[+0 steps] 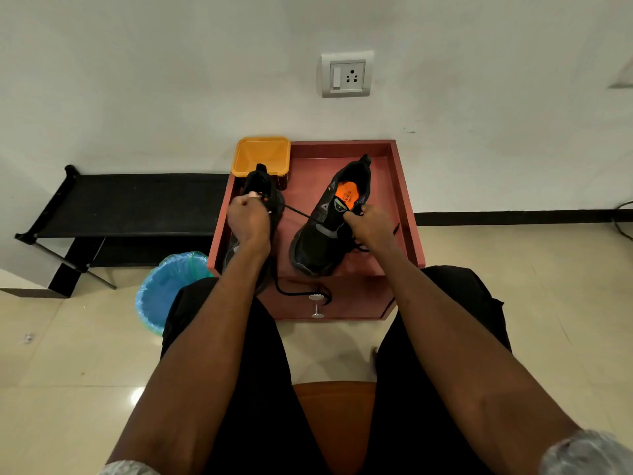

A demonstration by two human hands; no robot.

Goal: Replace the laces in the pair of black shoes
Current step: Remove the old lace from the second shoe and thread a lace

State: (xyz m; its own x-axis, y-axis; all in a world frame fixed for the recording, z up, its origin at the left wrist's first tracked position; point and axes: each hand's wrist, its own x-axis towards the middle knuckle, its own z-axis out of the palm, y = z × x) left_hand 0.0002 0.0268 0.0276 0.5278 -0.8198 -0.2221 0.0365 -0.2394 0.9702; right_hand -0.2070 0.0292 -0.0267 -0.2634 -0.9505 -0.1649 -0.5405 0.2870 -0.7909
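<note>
My left hand (248, 221) and right hand (368, 222), fingers pinched, stretch a thin black cord lace (301, 214) taut between two matte black shoes (322, 234) on the red wooden bench (407, 214); left shoe (263, 186) seemingly threaded.

- The left hand (247, 219) grips the left shoe (262, 190) near its collar, on the red cabinet top (404, 207).
- The right hand (368, 222) pinches a black lace (301, 213) stretched between both hands, over the right shoe (329, 228).
- More lace hangs over the cabinet's front edge.
- An orange tub (261, 155) sits behind the left shoe.
</note>
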